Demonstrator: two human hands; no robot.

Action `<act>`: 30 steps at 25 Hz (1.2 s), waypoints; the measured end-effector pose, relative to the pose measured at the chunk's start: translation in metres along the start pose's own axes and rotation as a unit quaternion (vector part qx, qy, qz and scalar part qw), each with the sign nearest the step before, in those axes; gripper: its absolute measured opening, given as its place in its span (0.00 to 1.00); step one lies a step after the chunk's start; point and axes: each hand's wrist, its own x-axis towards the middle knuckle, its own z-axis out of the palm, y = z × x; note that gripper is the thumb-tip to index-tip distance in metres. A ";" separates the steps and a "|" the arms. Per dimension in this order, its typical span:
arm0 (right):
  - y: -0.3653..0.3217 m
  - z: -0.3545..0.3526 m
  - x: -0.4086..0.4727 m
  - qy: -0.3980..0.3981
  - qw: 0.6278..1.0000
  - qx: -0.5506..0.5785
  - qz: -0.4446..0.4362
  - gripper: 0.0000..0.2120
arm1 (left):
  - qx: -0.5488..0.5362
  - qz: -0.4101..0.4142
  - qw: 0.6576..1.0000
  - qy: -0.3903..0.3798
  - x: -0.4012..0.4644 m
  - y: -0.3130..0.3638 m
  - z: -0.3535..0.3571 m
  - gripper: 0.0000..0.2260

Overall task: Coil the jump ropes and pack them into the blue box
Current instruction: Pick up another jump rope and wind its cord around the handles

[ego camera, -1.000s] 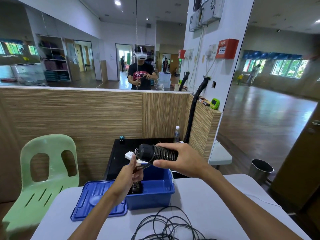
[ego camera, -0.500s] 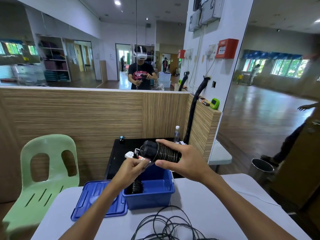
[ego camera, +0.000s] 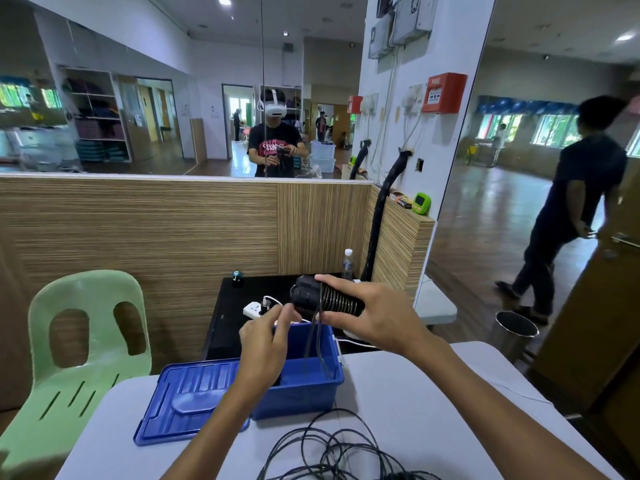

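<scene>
Right hand [ego camera: 372, 315] wraps round the jump rope handles [ego camera: 325, 299], cord wound tight about them, held above the blue box [ego camera: 304, 386]. Left hand [ego camera: 265, 337] pinches the cord end just beside the bundle, fingers curled. That cord looks thin, springy and light, likely to unwind if released, so the ribbed handles are the sure hold. A loose rope [ego camera: 332, 452] sprawls on the bench [ego camera: 433, 410], near the front edge. The box is open, its lid [ego camera: 187, 400] lying alongside, with room to drop straight down.
</scene>
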 end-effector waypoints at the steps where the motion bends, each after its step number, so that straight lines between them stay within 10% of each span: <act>1: 0.004 0.003 -0.001 -0.001 1.000 -0.013 0.007 0.32 | -0.052 -0.011 0.999 0.004 -0.006 0.012 0.000 0.18; 7: 0.012 0.020 -0.002 0.011 0.994 -0.111 0.012 0.35 | -0.115 -0.131 0.982 -0.074 -0.023 0.062 0.003 0.20; 19: 0.000 0.018 0.001 0.007 0.988 -0.148 0.048 0.34 | 0.191 0.037 0.980 -0.029 -0.017 0.054 0.001 0.16; 26: -0.009 0.026 0.002 0.018 0.993 -0.092 0.066 0.38 | -0.205 -0.168 0.948 -0.176 -0.023 0.024 -0.011 0.19; 30: -0.016 0.018 0.003 0.016 0.998 -0.011 0.054 0.37 | -0.244 -0.195 0.934 -0.172 -0.030 -0.006 -0.006 0.22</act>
